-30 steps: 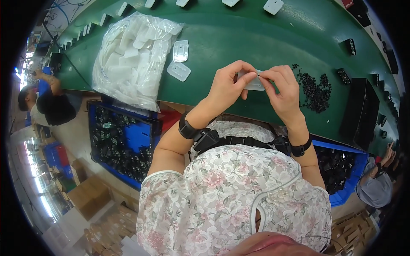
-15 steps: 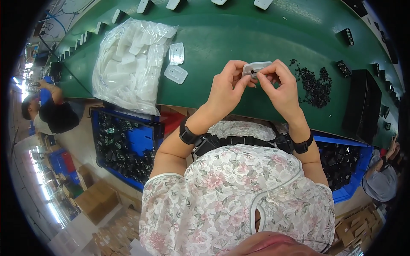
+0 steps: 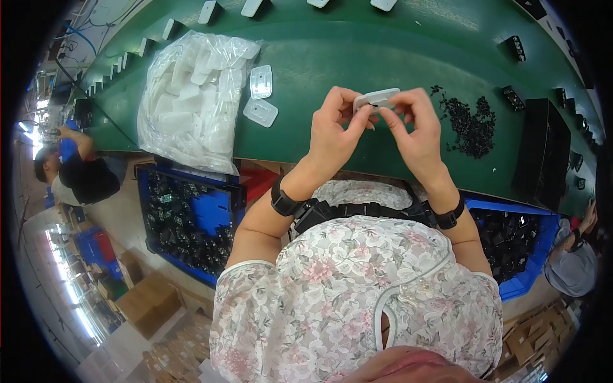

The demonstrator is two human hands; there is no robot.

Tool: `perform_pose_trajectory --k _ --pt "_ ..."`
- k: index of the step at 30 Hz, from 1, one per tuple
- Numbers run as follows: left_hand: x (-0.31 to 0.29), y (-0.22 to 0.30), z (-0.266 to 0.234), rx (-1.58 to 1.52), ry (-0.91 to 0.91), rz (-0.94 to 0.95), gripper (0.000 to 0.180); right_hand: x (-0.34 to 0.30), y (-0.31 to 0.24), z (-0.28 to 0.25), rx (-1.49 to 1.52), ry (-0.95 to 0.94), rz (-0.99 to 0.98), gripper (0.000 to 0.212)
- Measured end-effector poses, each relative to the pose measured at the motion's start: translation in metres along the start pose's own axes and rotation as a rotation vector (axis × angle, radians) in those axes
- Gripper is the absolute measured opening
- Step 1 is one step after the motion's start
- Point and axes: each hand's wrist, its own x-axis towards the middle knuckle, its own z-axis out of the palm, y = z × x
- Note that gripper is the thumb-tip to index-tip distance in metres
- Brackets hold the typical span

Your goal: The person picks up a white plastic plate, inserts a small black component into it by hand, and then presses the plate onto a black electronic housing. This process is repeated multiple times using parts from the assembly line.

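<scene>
Between my two hands, above the green table [image 3: 306, 70], is a white plastic cover [image 3: 377, 97] with rounded corners, tilted. My left hand [image 3: 338, 124] pinches its left end between thumb and fingers. My right hand [image 3: 415, 124] grips the right side, its thumb by a small black part [image 3: 375, 106] at the cover. The fingers hide much of the part. To the right lies a loose pile of small black parts [image 3: 469, 127]. Two more white covers, an upper one [image 3: 261, 82] and a lower one [image 3: 260, 112], lie left of my hands.
A clear bag [image 3: 191, 96] full of white covers stands at the left. A black box [image 3: 541, 153] sits at the right. Blue bins [image 3: 211, 210] [image 3: 511, 290] of black parts flank me below the table. Black-and-white units [image 3: 254, 7] line the far edge. Co-workers sit at both sides.
The white cover has tipped, showing more of its edge, and shifted slightly left and up with my hands. My right fingers have moved over its right end.
</scene>
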Motion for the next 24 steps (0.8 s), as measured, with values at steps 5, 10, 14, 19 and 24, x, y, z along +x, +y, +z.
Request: perform_pose_trajectory --k 5,10,14,19,24 --pt "-0.001 0.004 0.004 -0.026 -0.054 -0.053 0.009 0.005 -0.004 -0.014 0.1 0.034 0.132 0.026" --pt "0.001 0.003 0.007 -0.042 -0.098 -0.092 0.011 0.005 0.004 -0.023 0.13 -0.209 0.204 0.025" --pt "0.0 0.0 0.006 0.045 -0.159 -0.101 0.01 0.012 0.009 -0.028 0.234 -0.312 0.276 0.018" --pt "0.012 0.002 0.011 -0.029 -0.186 -0.222 0.017 0.012 0.016 -0.032 0.11 -0.235 0.17 0.019" --pt "0.037 -0.011 0.014 -0.203 -0.259 -0.325 0.027 0.028 0.029 -0.051 0.207 -0.252 0.304 0.026"
